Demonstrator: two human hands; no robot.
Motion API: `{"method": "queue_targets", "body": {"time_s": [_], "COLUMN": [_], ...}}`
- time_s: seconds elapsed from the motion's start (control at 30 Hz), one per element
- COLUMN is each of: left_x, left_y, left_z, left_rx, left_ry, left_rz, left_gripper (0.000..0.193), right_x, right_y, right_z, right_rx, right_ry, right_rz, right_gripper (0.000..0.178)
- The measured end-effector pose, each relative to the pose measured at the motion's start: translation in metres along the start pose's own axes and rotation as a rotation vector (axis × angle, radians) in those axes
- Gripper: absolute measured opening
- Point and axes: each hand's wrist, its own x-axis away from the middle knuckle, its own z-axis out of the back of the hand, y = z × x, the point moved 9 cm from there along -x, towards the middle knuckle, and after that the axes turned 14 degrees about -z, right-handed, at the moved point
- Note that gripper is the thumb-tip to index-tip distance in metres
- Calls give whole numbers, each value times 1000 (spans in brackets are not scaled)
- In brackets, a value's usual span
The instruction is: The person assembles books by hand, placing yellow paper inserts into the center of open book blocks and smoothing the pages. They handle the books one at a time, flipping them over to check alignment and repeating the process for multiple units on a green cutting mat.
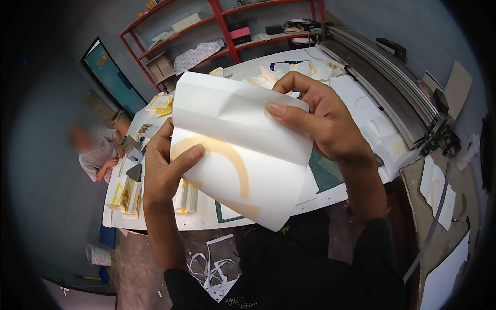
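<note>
Both my hands hold up one sheet of white paper [268, 186] above the table's near edge. Creases run across its upper part, and a pale yellow curved band shows on its lower part. At the sheet's left edge, my left hand [168, 168] is closed, thumb on the near face and fingers behind. My right hand [320, 116] pinches the upper right edge between thumb and bent fingers. The fingers behind the paper are mostly hidden. Below and beyond the sheet, parts of a green cutting mat [325, 174] show on the white table [155, 222].
Yellow-and-white folded paper stacks [124, 196] stand at the table's left. A person [101, 155] works at the far left side. A long metal machine [382, 77] runs along the right. Red shelves [217, 20] stand behind. Paper scraps [214, 271] lie on the floor.
</note>
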Motion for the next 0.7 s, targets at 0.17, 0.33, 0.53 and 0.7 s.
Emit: {"method": "queue_targets", "body": {"time_s": [0.17, 0.33, 0.53, 0.7], "left_x": [-11, -18, -22, 10], "left_y": [-6, -39, -112, -203], "left_z": [-3, -17, -10, 10], "left_rx": [-12, -5, 161, 222], "left_ry": [-60, -140, 237, 527], "left_rz": [20, 139, 112, 278], "left_gripper": [52, 41, 35, 43], "right_x": [-6, -10, 46, 107], "right_y": [0, 37, 192, 309], "right_z": [3, 29, 55, 27], "right_rx": [54, -98, -530, -912], "right_ry": [-97, -83, -289, -290], "right_rz": [16, -64, -55, -64], "right_gripper": [26, 49, 95, 101]}}
